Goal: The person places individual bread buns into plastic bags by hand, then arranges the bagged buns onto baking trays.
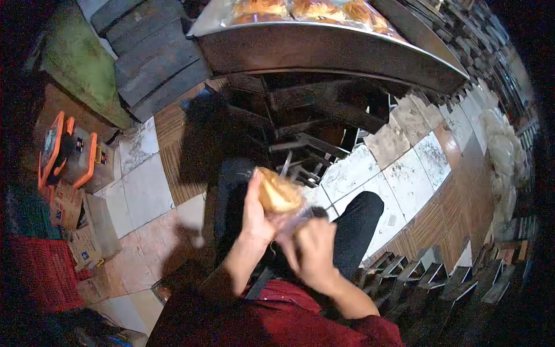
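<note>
1. Above the black-trousered legs (363, 222), the left hand (253, 217) cups a golden-brown bread pc. (277, 192), w/ one digit up along its L side.
2. Right hand (315, 248) is curled just below & R of the bread, at thin, see-through purplish plastic wrap (298, 221); motion blur, so can't tell if it's pinching the wrap.
3. Bread pc. is tilted & approx. mid-view, btwn the wearer's legs; wrap is at its lower end.
4. Wearer has a dark maroon top (272, 321), forearms bare.
5. Ahead, at top: big brown-sided tray w/ pale rim (329, 55), holding several glossy golden-brown breads in clear plastic (315, 10).
6. Below tray: dark, slatted frames (324, 107), detail mostly lost in shadow.
7. Far L: clear plastic bin w/ orange handles (81, 156), brown cardboard boxes (68, 211) just below, then a red mesh plastic crate (49, 274).
8. Upper L: green flat panel (84, 75) next to a grey, ridged stack (156, 55); material unclear.
9. Floor: mixed white, wood-look & pinkish tiles (144, 199), some w/ dark smudges, esp. on R.
</note>
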The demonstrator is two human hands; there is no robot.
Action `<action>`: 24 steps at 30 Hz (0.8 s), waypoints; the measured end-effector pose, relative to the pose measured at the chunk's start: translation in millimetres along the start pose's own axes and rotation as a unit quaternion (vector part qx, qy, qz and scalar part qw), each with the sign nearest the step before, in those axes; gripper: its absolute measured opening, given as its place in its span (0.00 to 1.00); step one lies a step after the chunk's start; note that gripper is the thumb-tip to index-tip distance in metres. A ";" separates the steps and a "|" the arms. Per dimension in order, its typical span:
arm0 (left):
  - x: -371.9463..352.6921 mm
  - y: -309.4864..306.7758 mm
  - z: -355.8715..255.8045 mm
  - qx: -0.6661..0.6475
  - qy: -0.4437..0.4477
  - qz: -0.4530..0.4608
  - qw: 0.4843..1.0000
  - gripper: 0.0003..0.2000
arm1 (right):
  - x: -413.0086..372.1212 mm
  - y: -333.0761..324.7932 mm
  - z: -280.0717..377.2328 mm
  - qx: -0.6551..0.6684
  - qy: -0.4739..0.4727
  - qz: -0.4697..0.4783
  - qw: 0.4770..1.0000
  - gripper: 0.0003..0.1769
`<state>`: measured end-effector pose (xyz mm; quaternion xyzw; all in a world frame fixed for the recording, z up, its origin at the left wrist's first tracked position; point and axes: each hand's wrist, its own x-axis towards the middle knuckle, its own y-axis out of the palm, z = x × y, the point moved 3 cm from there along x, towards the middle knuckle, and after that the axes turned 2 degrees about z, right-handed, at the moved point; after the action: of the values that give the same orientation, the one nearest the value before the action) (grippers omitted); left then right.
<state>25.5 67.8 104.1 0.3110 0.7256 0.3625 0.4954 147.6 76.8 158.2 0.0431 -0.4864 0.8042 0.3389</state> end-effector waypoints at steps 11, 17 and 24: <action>-30.3 22.3 -24.8 0.183 0.186 0.188 0.947 0.31 | 48.2 -48.2 -23.5 0.291 0.029 -0.012 0.956 0.34; -32.7 16.3 -41.7 -0.005 0.165 0.068 0.984 0.32 | 37.2 -45.3 -1.8 0.439 0.189 0.056 0.877 0.19; -42.7 23.6 -53.0 0.152 0.273 0.170 0.935 0.37 | 40.6 -50.9 -15.9 0.381 0.054 0.020 0.923 0.34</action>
<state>-8.9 34.4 157.9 0.3903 0.8155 0.3981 0.1559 150.5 125.3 204.5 0.1157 -0.1251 0.9364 0.3069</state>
